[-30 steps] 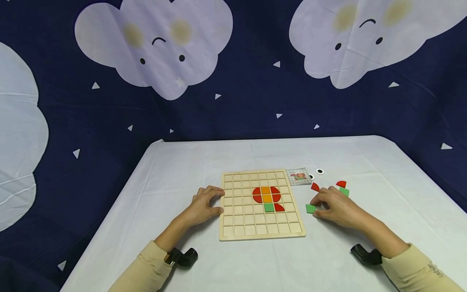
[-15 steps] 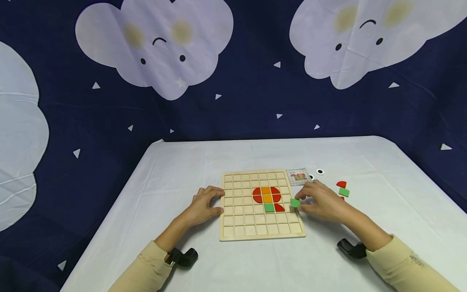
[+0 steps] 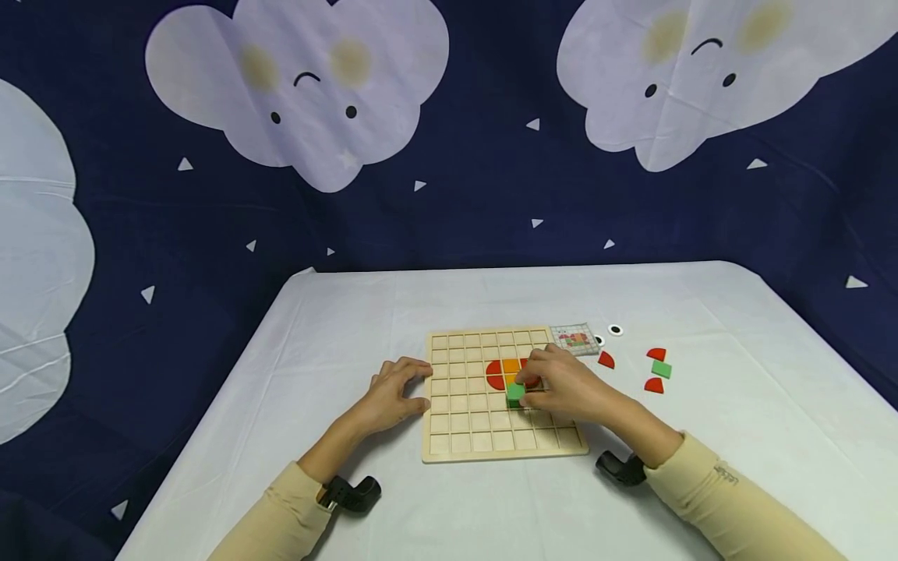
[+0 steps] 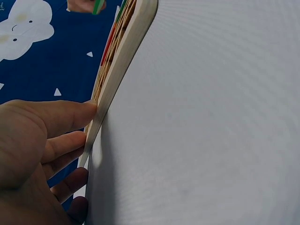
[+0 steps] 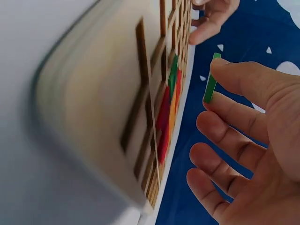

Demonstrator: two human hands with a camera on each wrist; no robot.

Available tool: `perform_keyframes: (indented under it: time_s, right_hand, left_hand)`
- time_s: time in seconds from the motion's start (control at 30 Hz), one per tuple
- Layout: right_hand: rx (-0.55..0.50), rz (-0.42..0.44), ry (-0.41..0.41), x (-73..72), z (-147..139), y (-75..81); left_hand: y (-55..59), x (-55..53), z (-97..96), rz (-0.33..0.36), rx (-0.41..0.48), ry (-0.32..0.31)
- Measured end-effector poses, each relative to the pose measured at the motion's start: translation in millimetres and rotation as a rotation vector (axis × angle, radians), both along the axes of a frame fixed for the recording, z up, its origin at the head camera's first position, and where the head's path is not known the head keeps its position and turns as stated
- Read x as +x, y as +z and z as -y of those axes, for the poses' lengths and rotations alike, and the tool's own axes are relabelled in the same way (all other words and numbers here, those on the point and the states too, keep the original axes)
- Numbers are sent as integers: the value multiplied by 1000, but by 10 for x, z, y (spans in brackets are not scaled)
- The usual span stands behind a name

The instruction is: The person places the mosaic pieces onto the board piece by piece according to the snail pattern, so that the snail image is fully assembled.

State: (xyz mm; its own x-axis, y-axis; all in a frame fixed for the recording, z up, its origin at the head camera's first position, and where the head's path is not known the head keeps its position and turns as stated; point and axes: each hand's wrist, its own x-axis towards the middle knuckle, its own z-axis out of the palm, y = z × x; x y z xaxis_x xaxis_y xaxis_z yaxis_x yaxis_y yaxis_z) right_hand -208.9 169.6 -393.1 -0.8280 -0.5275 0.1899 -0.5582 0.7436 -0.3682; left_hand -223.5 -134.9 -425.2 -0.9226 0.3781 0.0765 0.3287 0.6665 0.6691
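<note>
My left hand rests relaxed against the left edge of the grid board, thumb and fingers parted. My right hand pinches a green tile between thumb and forefinger, just above the board. Right of the board, three red quarter-rounds and a second green piece lie on the counter; farther back, a pattern card sits beside the board's far right corner.
</note>
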Motion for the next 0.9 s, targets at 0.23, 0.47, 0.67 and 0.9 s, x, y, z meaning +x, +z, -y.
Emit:
perform_keyframes:
  time_s: [0.23,0.47,0.67,0.9]
  right_hand:
    - [49,-14,41,-57,169,-64]
    - [92,-40,56,-99,240,-95]
    - [119,-44,69,-91,258,-101]
    - [122,-46,75,-82,267,-100]
  left_hand:
    - [5,1,-5,-7,1,1]
    - [9,0,-5,-6,9,1]
    - [8,0,-7,1,2,4]
    - [6,-2,-1,4,2,4]
